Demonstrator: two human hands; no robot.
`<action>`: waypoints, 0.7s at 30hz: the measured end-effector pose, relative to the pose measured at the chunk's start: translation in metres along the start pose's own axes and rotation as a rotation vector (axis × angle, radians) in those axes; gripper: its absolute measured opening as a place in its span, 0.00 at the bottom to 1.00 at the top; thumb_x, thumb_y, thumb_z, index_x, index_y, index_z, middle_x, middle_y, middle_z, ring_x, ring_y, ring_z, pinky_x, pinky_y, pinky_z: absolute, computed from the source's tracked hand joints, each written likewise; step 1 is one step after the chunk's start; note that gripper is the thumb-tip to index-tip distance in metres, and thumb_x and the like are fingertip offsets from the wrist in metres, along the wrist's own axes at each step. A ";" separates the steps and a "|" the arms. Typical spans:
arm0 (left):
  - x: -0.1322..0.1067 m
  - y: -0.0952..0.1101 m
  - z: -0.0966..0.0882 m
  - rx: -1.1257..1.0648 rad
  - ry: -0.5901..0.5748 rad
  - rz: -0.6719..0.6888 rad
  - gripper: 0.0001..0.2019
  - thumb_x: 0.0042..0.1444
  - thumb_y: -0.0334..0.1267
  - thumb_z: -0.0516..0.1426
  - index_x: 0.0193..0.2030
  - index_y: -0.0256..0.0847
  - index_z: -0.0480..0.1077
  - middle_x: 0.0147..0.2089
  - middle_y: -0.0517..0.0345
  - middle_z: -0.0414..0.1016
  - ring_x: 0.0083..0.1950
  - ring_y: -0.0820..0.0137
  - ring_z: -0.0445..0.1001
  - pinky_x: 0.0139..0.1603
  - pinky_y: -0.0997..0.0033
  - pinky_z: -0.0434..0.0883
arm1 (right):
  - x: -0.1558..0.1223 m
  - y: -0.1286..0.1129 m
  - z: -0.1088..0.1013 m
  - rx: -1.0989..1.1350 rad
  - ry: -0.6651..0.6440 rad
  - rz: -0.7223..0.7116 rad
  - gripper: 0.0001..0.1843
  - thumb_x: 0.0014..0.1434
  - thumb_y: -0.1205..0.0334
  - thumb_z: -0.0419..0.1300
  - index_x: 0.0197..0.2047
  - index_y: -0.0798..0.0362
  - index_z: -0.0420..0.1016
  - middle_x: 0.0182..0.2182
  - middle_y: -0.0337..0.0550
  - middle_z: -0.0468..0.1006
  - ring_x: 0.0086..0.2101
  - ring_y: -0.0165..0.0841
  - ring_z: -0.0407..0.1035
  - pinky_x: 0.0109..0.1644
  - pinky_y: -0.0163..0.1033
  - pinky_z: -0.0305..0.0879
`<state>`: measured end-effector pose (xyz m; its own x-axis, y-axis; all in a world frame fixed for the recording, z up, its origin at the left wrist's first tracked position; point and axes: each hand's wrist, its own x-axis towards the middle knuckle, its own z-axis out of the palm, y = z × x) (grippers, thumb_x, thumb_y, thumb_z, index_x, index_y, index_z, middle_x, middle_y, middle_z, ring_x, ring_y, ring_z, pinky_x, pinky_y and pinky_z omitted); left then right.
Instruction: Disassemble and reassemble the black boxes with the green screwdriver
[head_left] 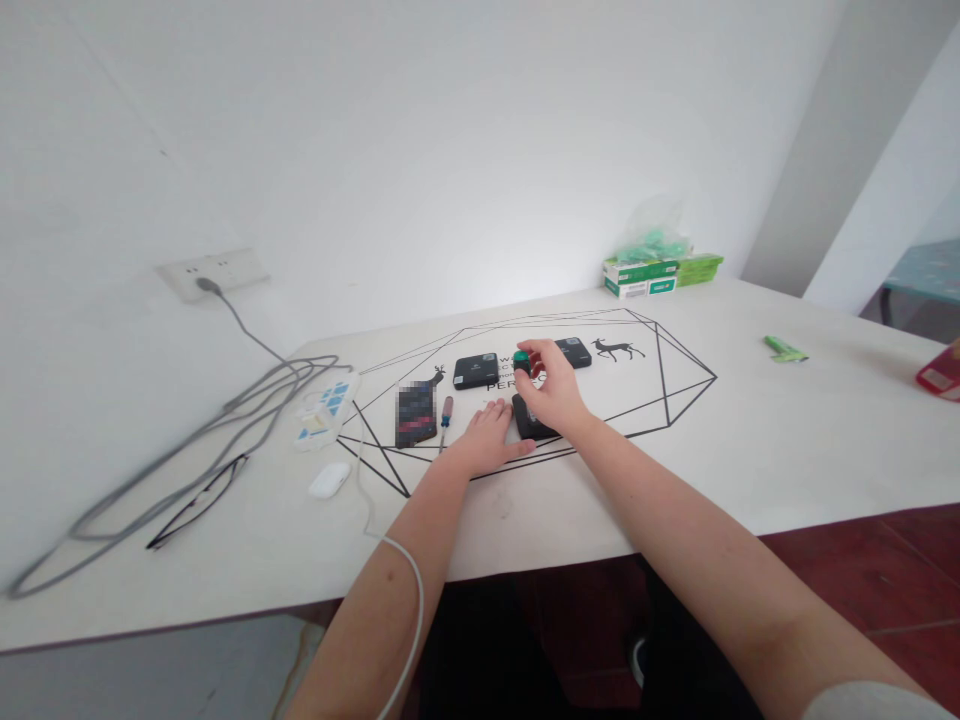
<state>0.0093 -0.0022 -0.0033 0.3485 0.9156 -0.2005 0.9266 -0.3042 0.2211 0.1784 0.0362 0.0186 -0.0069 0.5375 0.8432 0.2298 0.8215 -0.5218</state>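
My right hand (551,388) curls its thumb and fingers around a small dark piece with a round green top (522,360), above the middle of the table. Under that hand lies a flat black box (531,422), its right part covered by the hand. Flat on the table just left of this box rests my left hand (486,440), fingers stretched out and holding nothing. Beyond the hands are two similar black boxes: one black box (476,371) at the left and another black box (574,352) partly behind my right hand. A screwdriver (446,415) lies left of my left hand.
A phone with a blurred screen (415,412) lies beside a white earbud case (329,480), a plastic organizer box (326,412), glasses (199,503) and a looped grey cable (187,478). Green-white cartons (641,280) stand at the wall. A green wrapper (785,348) lies right.
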 end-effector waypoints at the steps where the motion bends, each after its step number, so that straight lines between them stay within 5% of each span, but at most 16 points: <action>1: 0.000 0.000 0.000 0.002 -0.003 -0.002 0.54 0.63 0.72 0.44 0.80 0.28 0.37 0.82 0.35 0.31 0.82 0.51 0.31 0.79 0.51 0.38 | 0.000 0.000 0.000 0.000 0.004 0.007 0.19 0.58 0.68 0.60 0.53 0.47 0.70 0.43 0.45 0.76 0.37 0.36 0.71 0.40 0.44 0.72; 21: 0.004 -0.004 0.005 0.021 0.006 0.007 0.54 0.63 0.72 0.44 0.80 0.29 0.38 0.82 0.36 0.30 0.82 0.51 0.30 0.79 0.51 0.38 | 0.003 0.001 -0.003 0.010 0.046 0.035 0.17 0.57 0.67 0.60 0.50 0.48 0.71 0.42 0.43 0.76 0.35 0.34 0.70 0.39 0.43 0.72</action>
<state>0.0078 0.0015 -0.0097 0.3546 0.9148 -0.1933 0.9267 -0.3164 0.2028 0.1817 0.0376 0.0208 0.0456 0.5572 0.8291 0.2198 0.8040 -0.5525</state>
